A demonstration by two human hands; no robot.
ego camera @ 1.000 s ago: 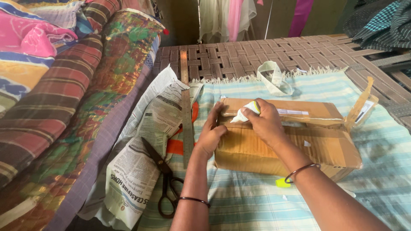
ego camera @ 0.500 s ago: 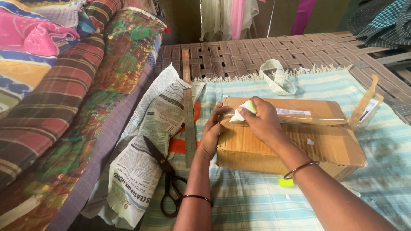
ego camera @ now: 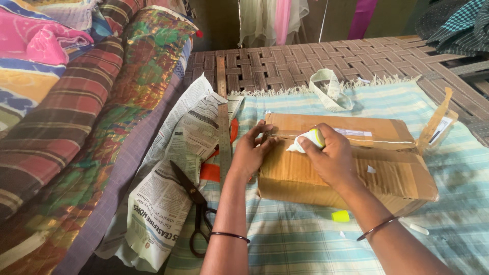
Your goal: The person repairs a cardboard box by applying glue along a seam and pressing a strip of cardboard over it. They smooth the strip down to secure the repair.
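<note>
- Head view: against the frame half a second back, the right hand (ego camera: 333, 155) has slid a little toward the left end of the cardboard box (ego camera: 351, 163), its fingers curled shut around a small white glue tube (ego camera: 308, 140) whose tip now rests on the pale line along the top seam.
- The left hand (ego camera: 252, 150) has stayed at the box's left end, fingers spread and pressing the flap edge, closed on nothing.
- Judged from this, the bead of glue along the seam is nearly at the corner, so the flap is being held down while the last stretch is covered.
- The box lies on a striped blue cloth (ego camera: 305, 239) over a woven cot (ego camera: 285, 63). A yellow cap (ego camera: 340, 216) sits just beside its near edge.
- A metal ruler (ego camera: 223, 122) and black scissors (ego camera: 196, 206) lie on newspaper (ego camera: 163, 203) to the left; a loop of peeled tape (ego camera: 331, 91) lies behind the box.
- Hard to make out: the tube's nozzle is hidden by the fingers, so whether glue is flowing cannot be told.
- Both forearms are cut off by the bottom edge, and the box's far right side runs behind a raised strip of tape.
</note>
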